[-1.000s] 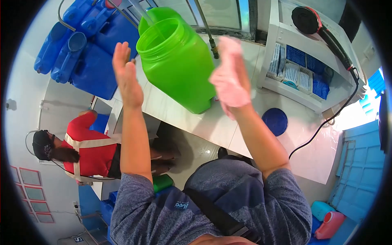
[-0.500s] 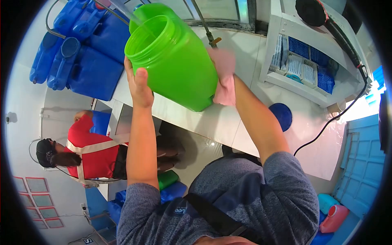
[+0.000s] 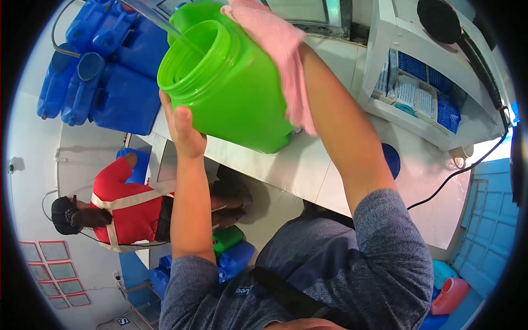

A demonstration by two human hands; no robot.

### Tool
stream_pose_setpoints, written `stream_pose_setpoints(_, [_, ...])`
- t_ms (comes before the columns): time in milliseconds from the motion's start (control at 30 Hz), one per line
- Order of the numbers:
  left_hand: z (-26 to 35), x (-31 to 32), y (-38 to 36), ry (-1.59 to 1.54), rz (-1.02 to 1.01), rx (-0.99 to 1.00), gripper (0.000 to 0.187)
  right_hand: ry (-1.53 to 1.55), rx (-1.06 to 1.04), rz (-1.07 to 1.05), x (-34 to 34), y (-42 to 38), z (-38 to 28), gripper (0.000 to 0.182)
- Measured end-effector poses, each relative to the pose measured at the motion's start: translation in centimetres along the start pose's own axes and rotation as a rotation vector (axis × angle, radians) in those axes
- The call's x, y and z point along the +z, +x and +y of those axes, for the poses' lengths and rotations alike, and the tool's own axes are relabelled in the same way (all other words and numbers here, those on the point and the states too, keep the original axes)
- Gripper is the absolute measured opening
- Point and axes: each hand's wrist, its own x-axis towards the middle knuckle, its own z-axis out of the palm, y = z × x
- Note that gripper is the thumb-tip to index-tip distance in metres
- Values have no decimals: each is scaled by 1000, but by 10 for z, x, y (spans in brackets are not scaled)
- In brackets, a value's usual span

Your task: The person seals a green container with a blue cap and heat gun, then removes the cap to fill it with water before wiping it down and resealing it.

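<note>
A large bright green plastic container [image 3: 242, 99] is tilted over the counter, its wide threaded mouth open toward the upper left. My left hand [image 3: 186, 132] supports it just below the neck, fingers behind and thumb toward me. Along the container's right side lies a pink cloth [image 3: 278, 49]. My right hand [image 3: 306, 55] presses the cloth against the green wall, its fingers mostly covered by the fabric. A pale translucent streak [image 3: 157, 19], like a tube or a jet of water, runs from the upper left into the mouth.
Blue jugs [image 3: 124, 99] are stacked at the upper left. A person in a red shirt [image 3: 121, 192] works at the left. On the right stand a white shelf unit [image 3: 379, 104] with baskets and a blue round lid [image 3: 391, 159]. A black cable [image 3: 440, 184] crosses the white counter [image 3: 297, 176].
My right hand and the pink cloth have slid up the container's right side, toward its far upper end. The container has shifted slightly left, with my left hand still at its neck.
</note>
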Motion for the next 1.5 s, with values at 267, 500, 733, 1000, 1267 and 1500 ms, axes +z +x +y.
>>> stream_pose_setpoints(267, [-5,-1,-1,10,45,5,80,192,93,-212,-5,-42,61,25])
stream_pose_setpoints(500, [-7,-4,0,32,48,-8,70,64,400,36,-11,-174,133,24])
stream_pose_setpoints(733, [-7,-6,1,40,5,18,65,-664,196,318,15,-227,162,30])
stream_pose_setpoints(1000, [-3,-1,0,-69,50,-18,65,1447,311,634,42,-250,117,26])
stream_pose_setpoints(1267, [1,3,-1,-110,81,-18,81,2555,190,306,9,-110,5,29])
stream_pose_setpoints(1500, [-10,-2,-4,-108,111,118,85,-40,-35,308,18,-86,-14,38])
